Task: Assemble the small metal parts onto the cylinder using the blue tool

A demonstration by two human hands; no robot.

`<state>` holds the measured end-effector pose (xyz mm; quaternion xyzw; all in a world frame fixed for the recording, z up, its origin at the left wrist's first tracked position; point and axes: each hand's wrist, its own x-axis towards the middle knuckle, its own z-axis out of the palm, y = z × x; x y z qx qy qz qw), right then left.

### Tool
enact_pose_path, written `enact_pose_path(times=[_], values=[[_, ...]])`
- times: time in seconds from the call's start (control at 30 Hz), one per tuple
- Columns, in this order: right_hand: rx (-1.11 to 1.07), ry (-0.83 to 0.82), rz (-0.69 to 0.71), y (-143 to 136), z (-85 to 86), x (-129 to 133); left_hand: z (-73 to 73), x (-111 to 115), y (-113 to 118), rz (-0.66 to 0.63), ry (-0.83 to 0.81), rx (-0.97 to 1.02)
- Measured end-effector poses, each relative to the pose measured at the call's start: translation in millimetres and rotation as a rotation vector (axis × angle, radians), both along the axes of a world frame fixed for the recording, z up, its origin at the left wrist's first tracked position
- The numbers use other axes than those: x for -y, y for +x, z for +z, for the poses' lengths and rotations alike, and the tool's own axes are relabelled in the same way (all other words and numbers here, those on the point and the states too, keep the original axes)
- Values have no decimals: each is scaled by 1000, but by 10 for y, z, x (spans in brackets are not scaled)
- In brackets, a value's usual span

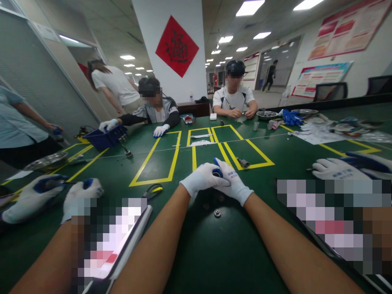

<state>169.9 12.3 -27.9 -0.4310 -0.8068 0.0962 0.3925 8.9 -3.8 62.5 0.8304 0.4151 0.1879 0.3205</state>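
My left hand (202, 178) and my right hand (232, 181) meet at the middle of the table, both in white knit gloves with blue palms. Their fingers are curled together around something small, mostly hidden; only a dark rounded bit shows between them, too little to name. On the green table (211, 253) just below my hands lies a small round metal part (217, 213) with a hole in its centre. Dimmer small pieces sit close by in the shadow. Beyond my right hand, a grey metal cylindrical fitting (243, 163) rests at the yellow tape.
Co-workers' gloved hands work at far left (82, 194) and far right (339, 168). Screens flank my forearms, with a cable loop (154, 190) near the left one. A blue bin (104, 138), metal rod-like part (125, 147), papers (318, 132) and blue gloves (292, 117) lie farther off.
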Motion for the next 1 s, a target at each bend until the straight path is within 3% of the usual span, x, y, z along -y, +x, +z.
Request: enact_pose_path(times=[0.17, 0.37, 0.73, 1.0], values=[[-65, -12, 22, -57, 93, 73, 2, 40, 56, 64, -80, -36], [-164, -25, 47, -101, 156, 91, 14, 78, 147, 118, 0, -129], [-175, -105, 81, -86, 218, 117, -2, 72, 174, 55, 153, -82], [-161, -142, 87, -103, 120, 73, -38, 61, 157, 101, 68, -161]])
